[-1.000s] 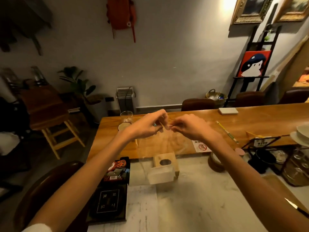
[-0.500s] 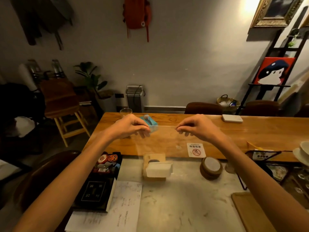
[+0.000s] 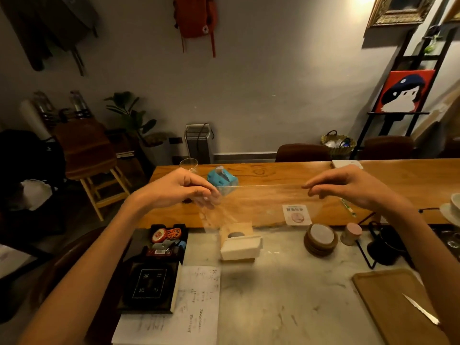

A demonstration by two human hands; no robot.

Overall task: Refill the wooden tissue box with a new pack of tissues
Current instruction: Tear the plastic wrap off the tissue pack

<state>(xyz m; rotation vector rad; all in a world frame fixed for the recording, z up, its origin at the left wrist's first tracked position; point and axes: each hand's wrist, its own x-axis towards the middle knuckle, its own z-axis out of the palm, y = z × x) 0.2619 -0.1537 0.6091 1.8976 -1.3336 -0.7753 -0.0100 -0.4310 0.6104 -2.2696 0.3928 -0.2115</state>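
My left hand (image 3: 179, 190) and right hand (image 3: 353, 188) are raised over the counter (image 3: 286, 295), well apart, with a clear plastic wrapper (image 3: 258, 202) stretched between them. The fingers of my left hand are curled in and pinch one end of the film. The fingers of my right hand reach leftward, only loosely bent, and the taut top edge of the film runs straight into the tips, caught between forefinger and thumb as far as I can see. The sheet hangs down from that edge, blurring what lies behind it.

Below the film, the wooden tissue box (image 3: 236, 229) sits on the pale marble part of the counter, its face with the round hole turned up toward me. A stack of white tissues (image 3: 240, 249) rests against its near side, out of the box.

To the right stands a pile of round coasters (image 3: 321, 239); to the left lie a black book (image 3: 149, 285) and a sheet of handwritten paper (image 3: 196, 307). A blue object (image 3: 222, 180) sits on the far wooden part.
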